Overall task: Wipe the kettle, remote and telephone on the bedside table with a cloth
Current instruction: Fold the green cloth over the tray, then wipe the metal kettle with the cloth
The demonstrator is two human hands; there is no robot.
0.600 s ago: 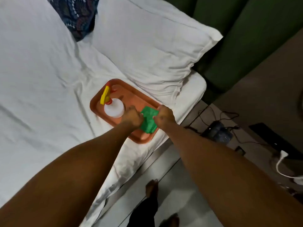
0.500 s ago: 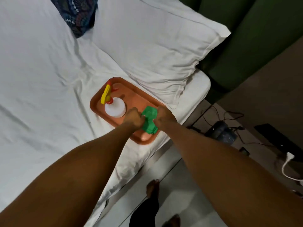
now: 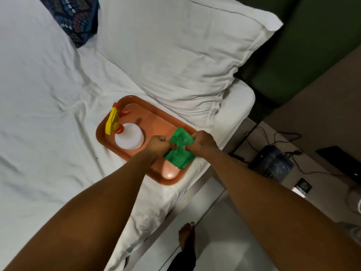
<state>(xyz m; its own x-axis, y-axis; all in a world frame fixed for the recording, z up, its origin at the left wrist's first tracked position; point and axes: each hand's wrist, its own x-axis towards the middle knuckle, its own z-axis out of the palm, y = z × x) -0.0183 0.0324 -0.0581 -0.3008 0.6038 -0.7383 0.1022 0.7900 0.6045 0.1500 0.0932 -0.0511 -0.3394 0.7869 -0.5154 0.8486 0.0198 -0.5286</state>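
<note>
A green cloth (image 3: 180,150) lies bunched over the near right end of an orange tray (image 3: 156,116) on the bed. My left hand (image 3: 159,145) grips its left edge and my right hand (image 3: 204,141) grips its right edge, both with fingers closed on the fabric. On the bedside table (image 3: 320,133) at the right I see a dark kettle base (image 3: 273,163) with cords and a black flat remote-like object (image 3: 340,160). No telephone is clearly visible.
A white spray bottle (image 3: 129,135) with a yellow and red trigger stands on the tray's left part. A white pillow (image 3: 175,49) lies behind the tray, a patterned cushion (image 3: 78,18) farther left. My bare foot (image 3: 186,234) is on the floor beside the bed.
The cloth has been spread a little wider between my two hands. The view has shifted slightly; the tray and bottle have stayed put.
</note>
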